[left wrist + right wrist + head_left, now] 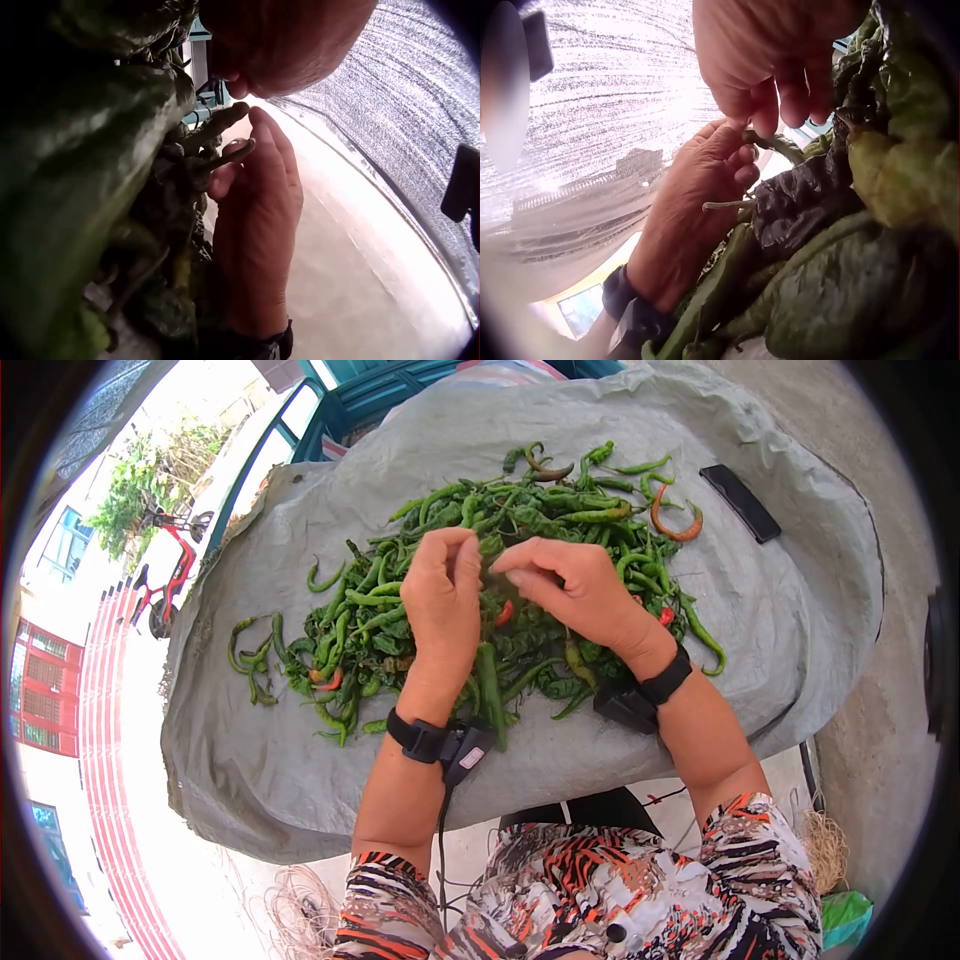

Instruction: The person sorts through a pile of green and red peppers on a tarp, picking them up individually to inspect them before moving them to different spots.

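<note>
Both hands are raised over a heap of green chili peppers (385, 622), close together near its middle. My left hand (442, 595) has curled fingers with the thumb up. In the right wrist view its thumb and forefinger pinch the end of a green chili pepper (786, 148). From the right, my right hand (578, 588) reaches in with bent fingers, fingertips right beside the left thumb. I cannot tell whether it grips anything. A pepper stem (238, 152) overlaps its fingers in the left wrist view. Below the hands lies a long green pepper (490, 695).
Wilted leaves and a few red peppers (666, 617) are mixed into the heap. It lies on a grey tarp (790, 620). A black phone (740, 503) rests at the upper right. Loose peppers (255, 655) are at the left; blue metal rails (360, 405) stand behind.
</note>
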{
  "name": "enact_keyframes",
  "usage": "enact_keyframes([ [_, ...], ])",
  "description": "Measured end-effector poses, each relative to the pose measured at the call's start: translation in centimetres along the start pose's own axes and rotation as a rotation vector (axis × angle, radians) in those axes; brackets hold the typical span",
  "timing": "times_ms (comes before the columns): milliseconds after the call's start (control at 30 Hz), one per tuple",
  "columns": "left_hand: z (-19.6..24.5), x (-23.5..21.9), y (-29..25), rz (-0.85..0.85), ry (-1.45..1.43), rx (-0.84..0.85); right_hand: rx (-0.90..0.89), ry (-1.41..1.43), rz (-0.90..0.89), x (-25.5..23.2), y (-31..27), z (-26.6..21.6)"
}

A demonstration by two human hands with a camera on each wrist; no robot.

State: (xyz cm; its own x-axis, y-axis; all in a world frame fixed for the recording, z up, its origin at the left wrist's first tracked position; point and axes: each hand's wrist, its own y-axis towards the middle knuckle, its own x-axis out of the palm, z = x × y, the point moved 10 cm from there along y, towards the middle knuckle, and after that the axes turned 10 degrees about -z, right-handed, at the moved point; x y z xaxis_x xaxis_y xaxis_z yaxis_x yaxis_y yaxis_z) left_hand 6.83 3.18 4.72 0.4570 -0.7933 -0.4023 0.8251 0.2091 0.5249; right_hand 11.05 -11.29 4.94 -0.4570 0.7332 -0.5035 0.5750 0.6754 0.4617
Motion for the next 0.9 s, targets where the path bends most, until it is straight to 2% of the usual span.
enact_keyframes([
  [67, 0.5, -0.7, 0.2, 0.061, 0.253, 0.141, 0.031, -0.069, 0.064, -1.0, -0.1, 0.1],
  [167, 1.0, 0.4, 0.0, -0.028, 0.664, 0.145, 0.093, -0.193, 0.126, -1.6, -0.2, 0.5],
  [267, 0.3, 0.6, 0.0, -0.088, 0.760, 0.053, -0.025, -0.417, 0.064, -0.5, 0.1, -0.4],
  [467, -0.2, 1.1, 0.1, -0.137, 0.775, 0.043, -0.086, -0.682, -0.065, 2.0, -0.2, -0.6],
  [567, 0.0, 1.3, 0.1, -0.134, 0.718, 0.093, -0.129, -0.768, -0.044, 2.4, -0.5, -1.0],
  [667, 0.7, 0.8, 0.2, -0.068, 0.653, 0.127, -0.115, -0.688, -0.034, 2.0, -0.4, -0.5],
  [767, 0.8, -0.2, 0.1, 0.071, 0.578, 0.134, -0.146, -0.581, 0.017, 0.5, -0.1, -1.1],
  [867, -0.5, -0.1, 0.1, 0.055, 0.372, 0.083, -0.141, -0.581, -0.044, 0.6, -0.1, -0.3],
  [900, 0.0, -0.2, 0.2, 0.060, 0.396, 0.114, -0.162, -0.595, -0.047, 0.9, -0.1, -0.3],
])
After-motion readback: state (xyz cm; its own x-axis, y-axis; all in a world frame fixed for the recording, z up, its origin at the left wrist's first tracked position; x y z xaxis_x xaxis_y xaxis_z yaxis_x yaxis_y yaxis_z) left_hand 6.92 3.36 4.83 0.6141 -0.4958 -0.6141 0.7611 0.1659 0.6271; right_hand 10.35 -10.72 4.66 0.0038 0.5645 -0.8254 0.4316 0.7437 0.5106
